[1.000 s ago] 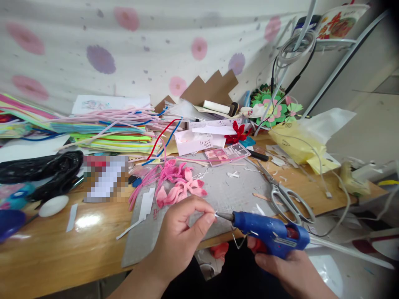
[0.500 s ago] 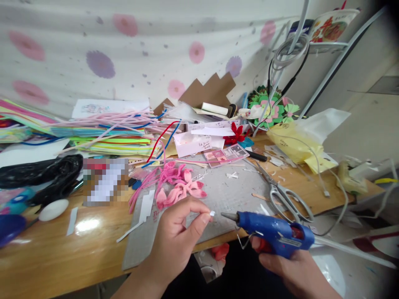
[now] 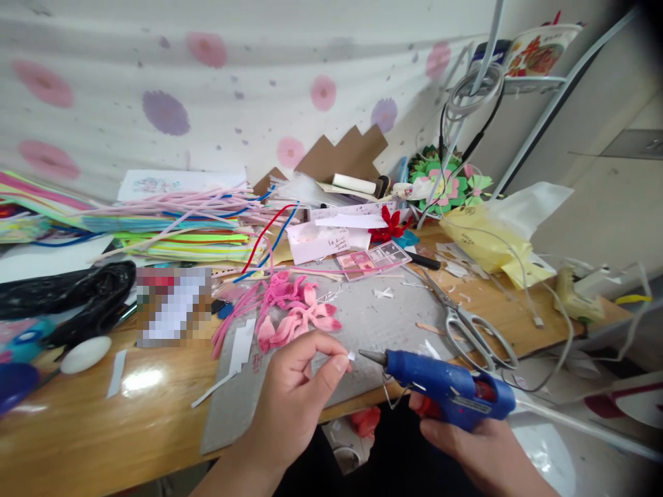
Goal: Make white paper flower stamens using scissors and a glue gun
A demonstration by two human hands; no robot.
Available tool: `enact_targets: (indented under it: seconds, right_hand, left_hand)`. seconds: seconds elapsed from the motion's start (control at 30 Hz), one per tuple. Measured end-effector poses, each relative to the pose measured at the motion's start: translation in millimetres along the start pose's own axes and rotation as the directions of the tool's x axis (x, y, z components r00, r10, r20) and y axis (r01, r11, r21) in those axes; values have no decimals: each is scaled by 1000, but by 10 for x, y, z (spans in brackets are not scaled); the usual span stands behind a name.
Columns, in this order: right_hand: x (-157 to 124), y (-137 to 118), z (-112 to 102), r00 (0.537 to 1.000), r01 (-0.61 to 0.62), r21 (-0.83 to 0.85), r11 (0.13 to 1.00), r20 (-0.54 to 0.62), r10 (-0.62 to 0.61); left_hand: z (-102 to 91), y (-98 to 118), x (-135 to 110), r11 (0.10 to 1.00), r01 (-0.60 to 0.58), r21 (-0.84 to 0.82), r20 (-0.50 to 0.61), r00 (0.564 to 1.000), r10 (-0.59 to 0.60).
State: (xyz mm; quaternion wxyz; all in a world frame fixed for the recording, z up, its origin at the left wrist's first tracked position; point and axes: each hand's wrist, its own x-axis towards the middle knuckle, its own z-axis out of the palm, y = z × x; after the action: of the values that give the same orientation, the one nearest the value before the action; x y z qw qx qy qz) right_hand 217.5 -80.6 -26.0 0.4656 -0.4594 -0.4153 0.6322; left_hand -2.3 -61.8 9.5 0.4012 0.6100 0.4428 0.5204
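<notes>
Between thumb and forefinger, my left hand pinches a tiny white piece, perhaps paper; its kind is too small to make out. My right hand is wrapped round the handle of a blue hot glue gun. The gun's metal nozzle points left and ends just right of the white piece, with a narrow gap between them. Behind my left hand, pink fuzzy flower petals lie on a grey board.
Scissors lie open-handled at the board's right. White paper strips rest on its left side. Bundles of coloured pipe cleaners fill the back left. A yellow bag sits at the right; a cable runs down beside it.
The glue gun in my right hand has shifted slightly left, bringing its nozzle closer to the white piece. My left hand keeps its pinch. The camera view has moved a little.
</notes>
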Motion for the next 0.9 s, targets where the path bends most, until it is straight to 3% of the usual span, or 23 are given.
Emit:
enact_targets:
  seconds: [0.23, 0.37, 0.5, 0.6, 0.73, 0.9]
  right_hand:
    - [0, 5, 31, 1000, 20, -38, 999, -5, -20]
    - [-22, 102, -115, 998, 43, -137, 990, -50, -50]
    - [134, 7, -569, 975, 95, -238, 967, -173, -138]
    - [445, -265, -1082, 898, 134, -352, 926, -352, -264]
    - [965, -561, -1687, 818, 11, -469, 883, -504, -278]
    - [1378, -644, -1970, 819, -166, -571, 804, -534, -210]
  left_hand:
    - [32, -9, 15, 1000, 10, -21, -25, 1000, -10]
    - [43, -18, 69, 997, 18, -74, -62, 998, -23]
    - [53, -59, 124, 992, 73, -106, -123, 989, -86]
    - [82, -102, 174, 985, 113, -129, -189, 972, -136]
    - [143, -115, 222, 977, 145, -159, -248, 952, -182]
    - [156, -89, 241, 970, 138, -199, -241, 953, -185]
